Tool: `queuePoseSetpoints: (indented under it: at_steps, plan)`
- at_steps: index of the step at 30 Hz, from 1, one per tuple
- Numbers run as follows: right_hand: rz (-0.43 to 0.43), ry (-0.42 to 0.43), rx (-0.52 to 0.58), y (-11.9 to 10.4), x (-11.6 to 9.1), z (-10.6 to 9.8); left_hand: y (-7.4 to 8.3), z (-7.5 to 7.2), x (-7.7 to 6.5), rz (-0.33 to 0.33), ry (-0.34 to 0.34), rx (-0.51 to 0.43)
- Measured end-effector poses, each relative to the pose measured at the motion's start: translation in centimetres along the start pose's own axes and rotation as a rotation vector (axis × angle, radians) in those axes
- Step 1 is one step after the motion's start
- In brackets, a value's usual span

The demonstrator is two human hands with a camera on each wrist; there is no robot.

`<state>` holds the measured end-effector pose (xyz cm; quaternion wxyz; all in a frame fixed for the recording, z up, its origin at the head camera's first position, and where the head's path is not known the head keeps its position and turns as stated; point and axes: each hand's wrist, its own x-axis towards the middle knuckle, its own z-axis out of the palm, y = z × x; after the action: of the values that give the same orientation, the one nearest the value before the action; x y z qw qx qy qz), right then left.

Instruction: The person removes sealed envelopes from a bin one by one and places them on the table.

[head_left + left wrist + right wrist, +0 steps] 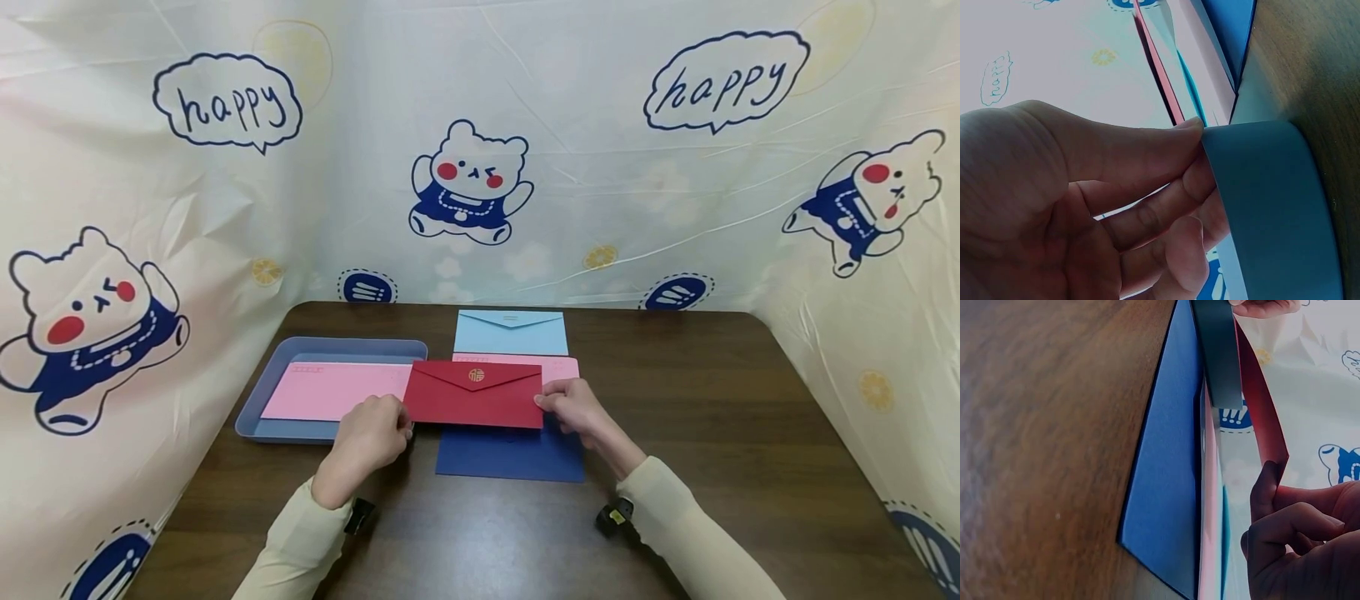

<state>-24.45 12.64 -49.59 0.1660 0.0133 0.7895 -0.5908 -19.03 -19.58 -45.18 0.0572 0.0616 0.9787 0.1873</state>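
Observation:
A red envelope (pixel 472 400) with a gold emblem is held level above the table between both hands. My right hand (pixel 573 406) pinches its right end between thumb and fingers. At its left end, my left hand (pixel 372 431) pinches the near corner beside the tray's rim; the thumb (pixel 1141 153) partly hides that grip. Below the red envelope lie a dark blue envelope (pixel 510 458), a pink envelope (pixel 558 367) and a light blue envelope (pixel 512 333), one behind another. The blue-grey tray (pixel 255 392) at left holds another pink envelope (pixel 330 392).
The dark wooden table (pixel 712 417) extends to the right and in front of the envelopes. A printed curtain (pixel 600 192) with cartoon bears hangs round the table's back and sides. Both wrists carry small black cameras (pixel 615 515).

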Motion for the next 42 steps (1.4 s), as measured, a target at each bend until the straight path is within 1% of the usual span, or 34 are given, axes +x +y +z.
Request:
queuePoseSetpoints:
  at_steps: [11, 18, 21, 28, 35, 42]
  plan:
    - [0.033, 0.031, 0.007, -0.1, -0.3, -0.8, -0.1, 0.1, 0.0, 0.014, 0.010, -0.008]
    - [0.022, 0.035, -0.014, 0.0, -0.4, -1.2, -0.1, 0.0, 0.1, 0.023, 0.019, -0.006]
    - [0.017, 0.036, -0.026, 0.2, -0.3, -1.4, -0.1, 0.0, 0.1, 0.021, 0.022, -0.012]
    - [0.024, 0.036, -0.040, 0.5, -0.4, -1.7, 0.1, 0.0, 0.0, -0.006, 0.001, -0.021]
    - [0.022, 0.042, -0.026, 0.4, -0.7, -2.0, 0.0, 0.0, 0.0, -0.003, 0.002, -0.011]
    - [0.027, 0.038, -0.034, 0.8, -0.8, -2.6, 0.0, -0.1, 0.0, -0.003, -0.007, -0.010]
